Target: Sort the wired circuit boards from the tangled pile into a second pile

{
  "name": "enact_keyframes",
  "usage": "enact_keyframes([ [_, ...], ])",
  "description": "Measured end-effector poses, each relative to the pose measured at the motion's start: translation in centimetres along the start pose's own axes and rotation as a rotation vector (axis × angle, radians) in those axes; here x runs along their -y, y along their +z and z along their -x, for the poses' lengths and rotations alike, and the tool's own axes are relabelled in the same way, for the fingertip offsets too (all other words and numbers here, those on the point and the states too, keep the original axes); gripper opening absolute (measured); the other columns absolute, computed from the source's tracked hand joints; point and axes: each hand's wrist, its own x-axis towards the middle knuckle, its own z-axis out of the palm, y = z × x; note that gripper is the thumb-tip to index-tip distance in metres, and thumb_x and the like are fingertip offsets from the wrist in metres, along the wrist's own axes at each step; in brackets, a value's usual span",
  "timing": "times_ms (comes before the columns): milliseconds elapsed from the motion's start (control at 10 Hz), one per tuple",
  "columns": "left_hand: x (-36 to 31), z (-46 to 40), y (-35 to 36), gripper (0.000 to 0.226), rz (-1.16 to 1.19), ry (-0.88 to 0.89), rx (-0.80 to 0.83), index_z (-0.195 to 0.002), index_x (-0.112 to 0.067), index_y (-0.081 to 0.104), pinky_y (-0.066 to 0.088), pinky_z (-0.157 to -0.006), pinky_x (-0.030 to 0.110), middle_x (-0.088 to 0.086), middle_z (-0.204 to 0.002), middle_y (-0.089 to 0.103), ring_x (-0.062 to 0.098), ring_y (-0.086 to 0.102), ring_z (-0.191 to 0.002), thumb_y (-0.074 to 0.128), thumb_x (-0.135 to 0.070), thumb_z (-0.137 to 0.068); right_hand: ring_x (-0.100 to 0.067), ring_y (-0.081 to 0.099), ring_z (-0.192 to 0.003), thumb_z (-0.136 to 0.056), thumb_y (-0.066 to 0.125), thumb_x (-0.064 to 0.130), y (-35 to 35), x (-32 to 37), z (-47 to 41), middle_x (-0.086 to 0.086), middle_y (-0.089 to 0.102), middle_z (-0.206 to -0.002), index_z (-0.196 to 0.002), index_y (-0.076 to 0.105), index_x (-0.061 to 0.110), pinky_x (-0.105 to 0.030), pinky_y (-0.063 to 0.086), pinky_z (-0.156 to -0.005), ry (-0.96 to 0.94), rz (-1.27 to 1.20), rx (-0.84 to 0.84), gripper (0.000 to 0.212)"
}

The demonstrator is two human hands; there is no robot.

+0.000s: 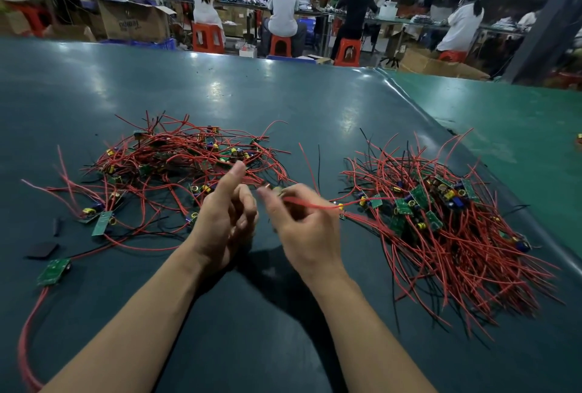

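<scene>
A tangled pile (pixel 176 165) of small green circuit boards with red and black wires lies at centre left on the dark mat. A second, denser pile (pixel 441 219) lies at the right, its wires fanned toward the near edge. My right hand (pixel 302 228) pinches a red wire (pixel 318 205) that runs right to that pile; something small sits blurred at its fingertips. My left hand (pixel 225 219) hovers just left of it, forefinger stretched up, other fingers loosely curled, holding nothing.
A single green board (pixel 53 271) with a long red wire lies at the near left. Two small black pads (pixel 42 249) lie beside it. A lighter green mat (pixel 504 128) adjoins at the right. Seated workers on orange stools fill the background.
</scene>
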Motion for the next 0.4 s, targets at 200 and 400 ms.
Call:
enact_keyframes([
  [200, 0.0, 0.0, -0.3, 0.058, 0.047, 0.036, 0.036, -0.052, -0.014, 0.048, 0.004, -0.055, 0.035, -0.002, -0.043, 0.031, 0.013, 0.018, -0.041, 0.051, -0.063, -0.083, -0.009, 0.036, -0.035, -0.088, 0.066, 0.048, -3.4, -0.1, -2.2, 0.005, 0.047, -0.047, -0.073, 0.049, 0.018, -0.018, 0.026, -0.035, 0.513, -0.722, -0.779, 0.038],
  [400, -0.2, 0.3, 0.0, 0.056, 0.076, 0.053, 0.027, -0.053, -0.014, 0.048, 0.005, -0.053, 0.033, -0.002, -0.043, 0.031, 0.014, 0.017, -0.043, 0.051, -0.061, -0.082, -0.008, 0.033, -0.033, -0.095, 0.062, 0.033, -2.6, 1.1, -1.7, 0.003, 0.046, -0.047, -0.068, 0.053, 0.014, -0.015, 0.023, -0.034, 0.553, -0.712, -0.473, 0.034],
])
